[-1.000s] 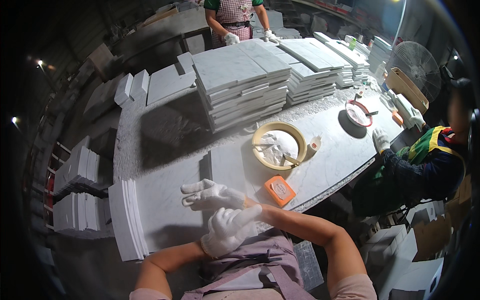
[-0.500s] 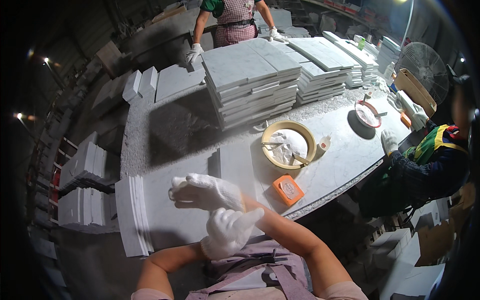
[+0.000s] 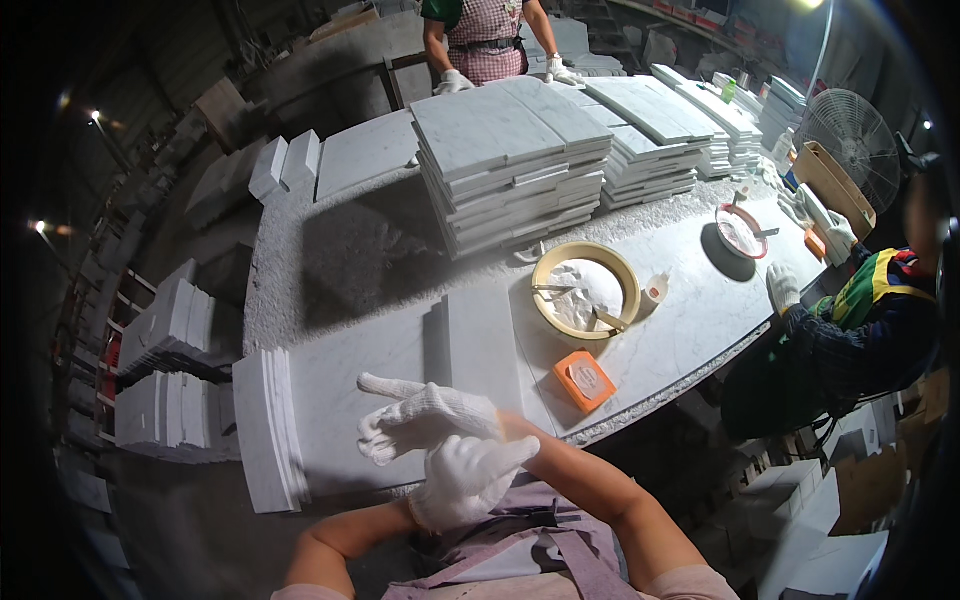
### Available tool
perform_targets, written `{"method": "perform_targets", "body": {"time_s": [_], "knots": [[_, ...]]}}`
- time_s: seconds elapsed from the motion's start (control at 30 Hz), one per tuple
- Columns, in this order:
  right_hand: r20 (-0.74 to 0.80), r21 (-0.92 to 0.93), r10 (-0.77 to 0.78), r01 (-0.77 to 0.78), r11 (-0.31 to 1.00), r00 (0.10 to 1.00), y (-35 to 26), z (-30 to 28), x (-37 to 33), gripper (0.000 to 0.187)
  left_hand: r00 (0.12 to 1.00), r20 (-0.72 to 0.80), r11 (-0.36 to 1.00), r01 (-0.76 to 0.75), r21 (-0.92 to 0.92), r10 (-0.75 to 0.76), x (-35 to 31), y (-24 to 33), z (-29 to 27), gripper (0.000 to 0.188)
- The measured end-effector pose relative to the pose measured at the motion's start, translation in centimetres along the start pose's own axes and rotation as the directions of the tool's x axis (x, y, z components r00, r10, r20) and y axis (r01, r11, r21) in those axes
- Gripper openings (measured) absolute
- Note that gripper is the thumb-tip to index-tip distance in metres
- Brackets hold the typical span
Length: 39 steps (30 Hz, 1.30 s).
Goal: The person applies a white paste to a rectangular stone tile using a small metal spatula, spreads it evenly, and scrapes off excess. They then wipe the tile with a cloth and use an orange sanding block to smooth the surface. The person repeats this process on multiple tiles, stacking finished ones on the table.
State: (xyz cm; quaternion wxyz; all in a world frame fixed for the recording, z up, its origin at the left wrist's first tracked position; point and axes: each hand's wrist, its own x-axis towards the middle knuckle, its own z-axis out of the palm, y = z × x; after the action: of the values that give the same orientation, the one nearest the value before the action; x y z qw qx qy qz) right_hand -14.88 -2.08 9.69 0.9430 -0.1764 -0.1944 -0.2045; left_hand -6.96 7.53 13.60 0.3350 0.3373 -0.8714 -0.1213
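Both my hands wear white knit gloves and are close together over the near edge of the table. My right hand [image 3: 425, 418] reaches left across my body, its index finger stretched out and the others loosely bent, with nothing in it. Just below its wrist, my left hand [image 3: 470, 482] is curled against the glove on my right hand near the cuff, thumb pointing right; its fingertips are hidden. Beneath and beyond them lies a pale stone slab [image 3: 480, 345] on the table. An orange box [image 3: 584, 380] is to the right of my hands.
Tall stacks of white tiles [image 3: 515, 170] stand at the back. A yellow bowl of white powder [image 3: 632, 285] with tools in it sits beside a small white bottle [image 3: 655, 290]. Upright tiles [image 3: 270, 430] line the left edge. Co-workers stand across [image 3: 485, 45] and at right [image 3: 860, 320].
My right hand has turned and lowered slightly, its fingers now spread differently. My left hand has moved slightly down and right with it. The person across has drawn one hand in toward the tile stack.
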Motion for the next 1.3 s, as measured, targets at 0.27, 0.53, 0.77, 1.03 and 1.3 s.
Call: {"method": "perform_targets", "body": {"time_s": [0.27,0.53,0.77,1.03,1.3], "knots": [[-0.298,0.032,-0.245,0.266,0.963,0.923,0.5,0.2,1.3,0.076,1.0,0.007,0.997,-0.024,0.069,0.023,-0.3,0.6,0.0,0.04],[-0.578,-0.213,-0.175,0.059,0.975,0.797,0.2,-0.3,0.2,0.065,0.991,0.128,1.0,0.029,0.003,-0.029,-0.8,1.0,0.4,0.036],[-0.431,-0.134,-0.278,0.243,0.961,0.858,0.6,1.4,-2.0,0.086,0.978,0.21,0.996,0.027,-0.09,-0.007,-0.5,1.5,1.3,0.037],[-0.399,-0.602,-0.382,0.076,0.795,0.834,1.1,1.0,-5.0,0.042,0.804,0.592,0.955,0.137,-0.262,0.046,-0.3,2.3,2.3,0.057],[-0.611,-0.788,-0.722,-0.335,0.516,0.325,1.5,4.9,-20.3,0.028,0.875,0.42,0.954,-0.131,-0.268,0.239,0.3,-5.7,4.2,0.043]]}}
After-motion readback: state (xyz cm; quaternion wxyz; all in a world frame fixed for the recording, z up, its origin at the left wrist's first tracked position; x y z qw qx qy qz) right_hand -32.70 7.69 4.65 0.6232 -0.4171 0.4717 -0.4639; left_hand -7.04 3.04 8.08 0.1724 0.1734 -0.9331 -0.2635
